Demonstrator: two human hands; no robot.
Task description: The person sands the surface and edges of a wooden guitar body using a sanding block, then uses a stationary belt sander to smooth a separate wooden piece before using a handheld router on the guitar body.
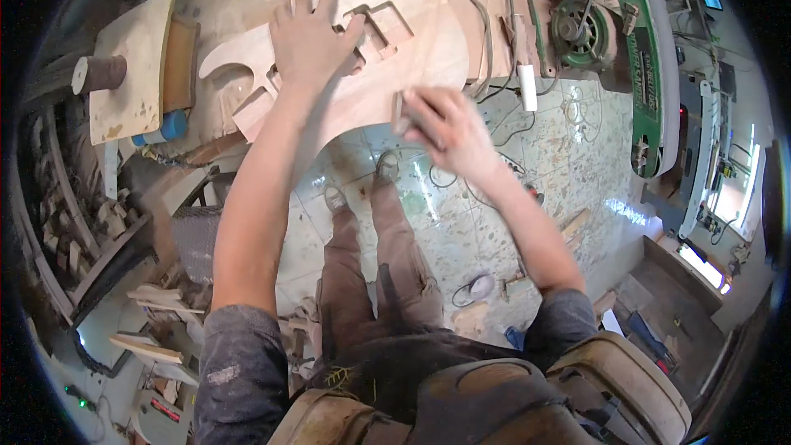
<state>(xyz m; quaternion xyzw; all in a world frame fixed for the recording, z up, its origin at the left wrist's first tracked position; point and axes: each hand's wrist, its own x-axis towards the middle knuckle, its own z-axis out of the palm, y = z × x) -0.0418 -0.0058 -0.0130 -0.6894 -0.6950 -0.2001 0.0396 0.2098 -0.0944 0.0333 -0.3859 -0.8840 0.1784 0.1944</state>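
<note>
A pale wooden guitar body (pixel 437 41) with routed pockets lies on the workbench (pixel 484 8). My left hand (pixel 311 41) rests on its top, fingers spread beside the pockets, partly over them. At the body's lower right curved edge, my right hand (pixel 441 128), slightly blurred, grips a small flat block (pixel 400 114), which looks like a sanding block, against or very near that edge.
A green belt sander (pixel 638 115) stands at the right; a white cylinder (pixel 528 89) and cables are near the bench's edge. At the left are a wooden board (pixel 132 99) and a brown spool (pixel 99 74). Wood offcuts and cords lie about on the tiled floor (pixel 527 189).
</note>
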